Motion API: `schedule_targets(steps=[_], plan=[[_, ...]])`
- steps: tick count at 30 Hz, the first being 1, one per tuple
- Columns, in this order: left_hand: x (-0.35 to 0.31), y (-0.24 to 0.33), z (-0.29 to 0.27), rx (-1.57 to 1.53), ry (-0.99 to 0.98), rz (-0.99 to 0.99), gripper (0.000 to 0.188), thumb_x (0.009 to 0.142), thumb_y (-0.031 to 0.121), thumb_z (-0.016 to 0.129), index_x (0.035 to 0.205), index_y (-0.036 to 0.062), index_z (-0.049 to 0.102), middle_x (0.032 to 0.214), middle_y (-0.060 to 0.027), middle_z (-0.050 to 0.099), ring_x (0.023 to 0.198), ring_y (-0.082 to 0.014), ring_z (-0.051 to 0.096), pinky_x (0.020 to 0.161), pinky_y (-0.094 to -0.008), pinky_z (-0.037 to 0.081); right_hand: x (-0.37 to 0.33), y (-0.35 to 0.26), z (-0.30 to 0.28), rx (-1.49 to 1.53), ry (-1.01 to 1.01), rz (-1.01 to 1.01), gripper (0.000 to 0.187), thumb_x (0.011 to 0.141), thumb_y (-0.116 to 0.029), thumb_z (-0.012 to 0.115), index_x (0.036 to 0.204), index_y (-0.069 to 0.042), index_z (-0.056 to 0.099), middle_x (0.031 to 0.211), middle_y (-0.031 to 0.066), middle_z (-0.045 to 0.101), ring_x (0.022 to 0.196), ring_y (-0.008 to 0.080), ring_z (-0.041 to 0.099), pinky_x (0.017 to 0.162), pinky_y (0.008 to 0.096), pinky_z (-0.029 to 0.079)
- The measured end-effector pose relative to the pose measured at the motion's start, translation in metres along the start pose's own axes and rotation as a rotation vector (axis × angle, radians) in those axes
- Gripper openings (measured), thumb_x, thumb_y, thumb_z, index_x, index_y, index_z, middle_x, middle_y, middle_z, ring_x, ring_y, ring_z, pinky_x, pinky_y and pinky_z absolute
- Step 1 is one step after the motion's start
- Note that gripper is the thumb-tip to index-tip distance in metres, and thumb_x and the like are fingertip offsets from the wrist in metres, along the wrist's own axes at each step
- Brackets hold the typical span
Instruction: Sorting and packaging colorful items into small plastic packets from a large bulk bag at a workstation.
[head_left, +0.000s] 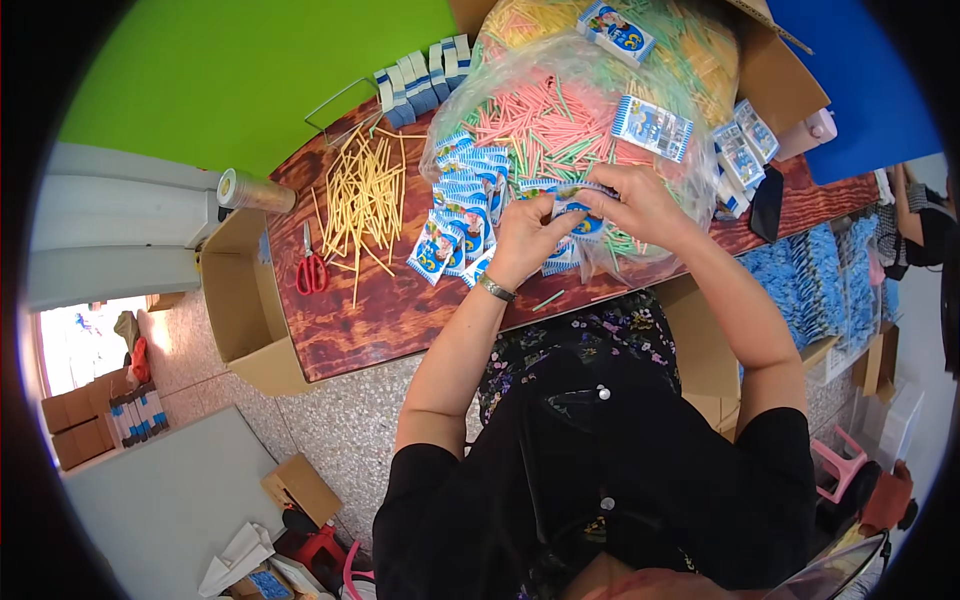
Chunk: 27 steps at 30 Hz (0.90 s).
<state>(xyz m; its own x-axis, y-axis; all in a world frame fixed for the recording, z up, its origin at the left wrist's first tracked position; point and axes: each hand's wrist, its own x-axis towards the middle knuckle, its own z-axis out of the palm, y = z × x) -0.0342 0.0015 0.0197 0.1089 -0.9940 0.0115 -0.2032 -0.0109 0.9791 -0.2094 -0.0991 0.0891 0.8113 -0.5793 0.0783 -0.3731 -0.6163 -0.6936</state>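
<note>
Over the near edge of the dark red-brown table [345, 335], both my hands pinch a small blue-and-white packet [568, 194]. My left hand [522, 238], with a watch at the wrist, grips its left side. Fingers of my right hand [640, 204] close on its right side and partly hide it. Whether the packet is sealed cannot be made out. Beside my left hand lies a heap of similar packets [465, 215]. Just beyond my hands, a large clear plastic bag spills pink sticks [530, 112] mixed with green and yellow ones. Another packet [652, 128] rests on the bag.
Loose yellow sticks [365, 195] and red-handled scissors [312, 270] lie on the left of the table. A stack of cups [255, 190] stands by an open cardboard box [235, 295] at its left edge. A black phone [767, 205] sits at right, near more packets [738, 158].
</note>
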Motion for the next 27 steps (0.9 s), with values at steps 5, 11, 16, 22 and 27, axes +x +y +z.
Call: schedule_targets(steps=[5,11,16,22,27], plan=[[-0.001,0.0,0.001,0.079,0.105,0.073,0.021,0.078,0.012,0.079,0.073,0.0037,0.06,0.065,0.0053,0.056,0.059,-0.0017,0.044,0.052,-0.0199,0.035,-0.007,0.009,0.002,0.312,0.147,-0.059,0.021,0.087,-0.011,0.064,0.105,-0.001,0.063,0.087,0.0161,0.064,0.07,0.0262,0.063,0.062,0.0352,0.047],[-0.012,-0.002,-0.005,-0.045,0.195,0.03,0.032,0.077,0.013,0.079,0.074,0.0044,0.048,0.066,0.0021,0.046,0.059,-0.0059,0.04,0.052,-0.0235,0.036,-0.035,0.082,-0.004,-0.424,0.005,0.023,0.038,0.077,-0.012,0.07,0.112,-0.003,0.059,0.095,0.0166,0.059,0.087,0.0317,0.06,0.076,0.0388,0.049],[-0.016,-0.016,-0.006,-0.038,0.175,-0.001,0.035,0.078,0.015,0.078,0.072,0.0048,0.045,0.065,0.0026,0.041,0.059,-0.0065,0.035,0.05,-0.0247,0.032,-0.029,0.068,0.022,-0.786,-0.061,0.137,0.045,0.066,-0.021,0.075,0.106,-0.008,0.059,0.105,0.0114,0.054,0.106,0.03,0.053,0.084,0.0465,0.045],[-0.014,-0.029,-0.004,-0.036,0.172,0.019,0.035,0.081,0.016,0.077,0.07,0.0065,0.044,0.065,0.0048,0.04,0.059,-0.0043,0.033,0.05,-0.0232,0.029,-0.015,0.092,0.046,-0.882,0.117,0.105,0.024,0.07,-0.02,0.067,0.089,-0.008,0.06,0.094,0.007,0.055,0.098,0.0246,0.052,0.083,0.0424,0.042],[-0.014,-0.021,-0.001,-0.055,0.174,0.034,0.033,0.083,0.014,0.075,0.07,0.0074,0.046,0.065,0.007,0.043,0.059,-0.0014,0.034,0.05,-0.0206,0.029,-0.008,0.092,0.051,-1.073,0.071,-0.09,0.009,0.077,-0.016,0.057,0.082,-0.009,0.061,0.089,0.0055,0.055,0.095,0.0224,0.052,0.081,0.0395,0.04]])
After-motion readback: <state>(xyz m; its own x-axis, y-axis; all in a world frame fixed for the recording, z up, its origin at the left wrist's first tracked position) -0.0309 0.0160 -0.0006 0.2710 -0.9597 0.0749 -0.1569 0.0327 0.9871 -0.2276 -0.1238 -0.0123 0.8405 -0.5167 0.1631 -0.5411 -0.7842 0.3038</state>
